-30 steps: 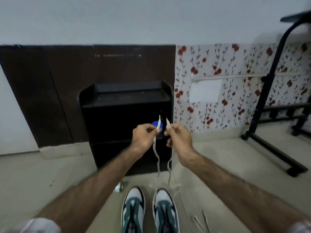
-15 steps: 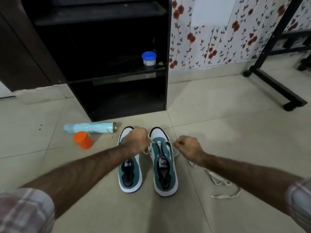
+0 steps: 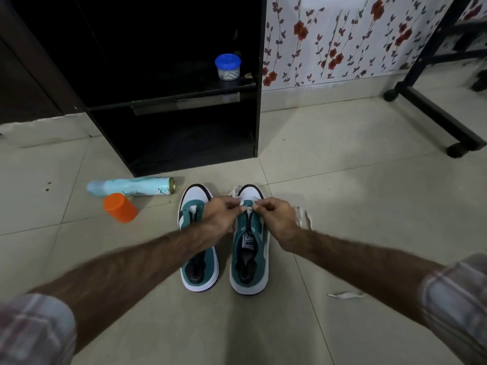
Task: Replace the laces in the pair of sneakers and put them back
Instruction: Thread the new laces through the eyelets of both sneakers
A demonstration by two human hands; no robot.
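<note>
Both hands are down at the toe end of the right sneaker [image 3: 249,248], left hand [image 3: 220,216] and right hand [image 3: 277,219] each pinching the white lace [image 3: 242,202] at the front eyelets. The left sneaker [image 3: 198,248] sits just beside it on the floor [image 3: 355,201], toes facing the black shelf unit [image 3: 184,106].

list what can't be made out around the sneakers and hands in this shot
Head view:
- Front eyelets of the right green-and-white sneaker: covered by the left hand and right hand.
- White lace: partly behind the right wrist.
- Contents of the blue-lidded clear jar: too small.
</note>
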